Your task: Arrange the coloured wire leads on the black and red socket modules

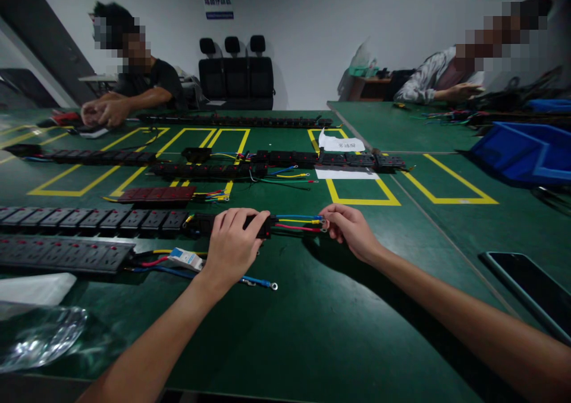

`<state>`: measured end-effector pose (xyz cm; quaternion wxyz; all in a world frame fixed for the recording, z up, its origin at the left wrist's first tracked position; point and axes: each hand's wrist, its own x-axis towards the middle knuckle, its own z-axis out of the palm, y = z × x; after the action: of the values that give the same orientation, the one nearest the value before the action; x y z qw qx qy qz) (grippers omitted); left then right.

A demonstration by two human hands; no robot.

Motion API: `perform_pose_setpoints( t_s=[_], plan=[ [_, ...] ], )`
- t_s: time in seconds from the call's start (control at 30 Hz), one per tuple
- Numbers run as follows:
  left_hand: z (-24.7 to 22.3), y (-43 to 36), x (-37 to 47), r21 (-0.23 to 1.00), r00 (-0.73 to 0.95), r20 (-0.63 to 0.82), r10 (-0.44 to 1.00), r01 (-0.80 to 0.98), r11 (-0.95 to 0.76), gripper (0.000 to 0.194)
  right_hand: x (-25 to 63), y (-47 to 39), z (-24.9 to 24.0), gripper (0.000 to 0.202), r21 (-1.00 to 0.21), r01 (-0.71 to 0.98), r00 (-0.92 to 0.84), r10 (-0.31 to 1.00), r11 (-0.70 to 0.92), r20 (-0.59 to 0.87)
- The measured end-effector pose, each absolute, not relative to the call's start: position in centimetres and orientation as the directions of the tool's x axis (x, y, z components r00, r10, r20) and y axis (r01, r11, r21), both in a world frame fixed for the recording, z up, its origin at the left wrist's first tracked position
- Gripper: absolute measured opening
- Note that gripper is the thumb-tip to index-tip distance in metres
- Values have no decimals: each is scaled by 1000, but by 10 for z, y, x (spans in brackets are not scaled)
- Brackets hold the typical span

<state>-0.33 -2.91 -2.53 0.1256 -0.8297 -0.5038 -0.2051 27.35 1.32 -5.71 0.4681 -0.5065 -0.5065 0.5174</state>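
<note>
My left hand [232, 239] is closed over the black end piece [264, 227] of a socket strip, with the fingers across its top. Blue, yellow and red wires [297, 220] run out of that piece to the right. At their tips, my right hand [350, 230] pinches the crimped terminals between thumb and finger. The long row of black sockets [134, 220] lies to the left of my left hand. Nearer me is a second black socket strip [66, 254], and a white breaker [186, 259] is wired to it. A blue wire with a ring terminal [274, 286] sticks out beyond my left wrist.
More socket strips [214, 171] and a dark red one [154, 195] lie on the green table [339, 331]. A phone [526, 284] and a blue bin [521, 153] are at right. Clear plastic [40, 337] lies front left. Two people sit across.
</note>
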Motion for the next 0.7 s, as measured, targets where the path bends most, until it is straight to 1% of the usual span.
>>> perform_pose_setpoints(
  t_s=[0.3, 0.7],
  plan=[
    [-24, -28, -2, 9, 406, 464, 787, 887, -462, 55, 273, 13, -56, 22, -998, 27, -59, 997, -52, -54],
    [-23, -29, -1, 16, 400, 458, 794, 889, -458, 56, 273, 12, -54, 23, -998, 39, -60, 997, -53, -56]
  ],
)
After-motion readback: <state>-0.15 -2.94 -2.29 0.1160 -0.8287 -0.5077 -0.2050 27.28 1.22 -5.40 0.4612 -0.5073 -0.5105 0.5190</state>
